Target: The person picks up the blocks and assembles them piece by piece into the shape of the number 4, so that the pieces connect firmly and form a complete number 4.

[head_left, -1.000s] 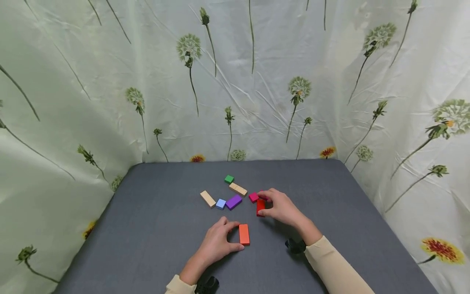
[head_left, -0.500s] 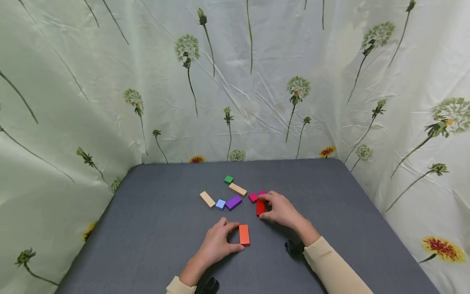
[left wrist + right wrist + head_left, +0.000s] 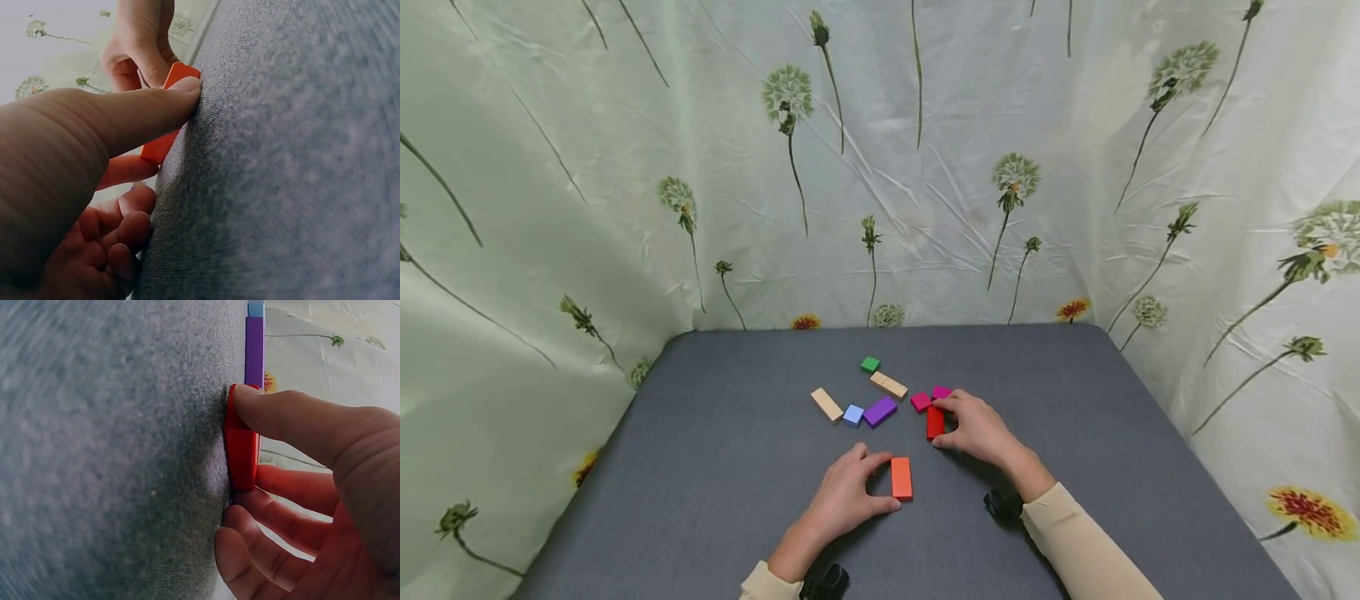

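In the head view my left hand (image 3: 844, 493) holds an orange block (image 3: 902, 479) by its near and far ends, between thumb and index finger. The block lies on the grey table. My right hand (image 3: 981, 429) likewise pinches a red block (image 3: 935, 423), farther back and to the right. Its thumb sits at the near end and its index finger at the far end. Seen from the left wrist, the thumb covers part of the orange block (image 3: 164, 145). In the right wrist view the red block (image 3: 242, 450) rests on the table, the other fingers loosely curled below it.
Just beyond the red block lie a crimson block (image 3: 921, 402) and a magenta block (image 3: 942, 392), the latter partly hidden. Farther left are a purple block (image 3: 880, 412), a light blue block (image 3: 853, 415), two wooden blocks (image 3: 827, 406) and a green block (image 3: 870, 365). Flowered cloth (image 3: 880, 167) surrounds the table.
My right thumb and index finger have shifted slightly on the red block, uncovering more of the magenta one. The left hand and the orange block stay put; the head view sways a little.
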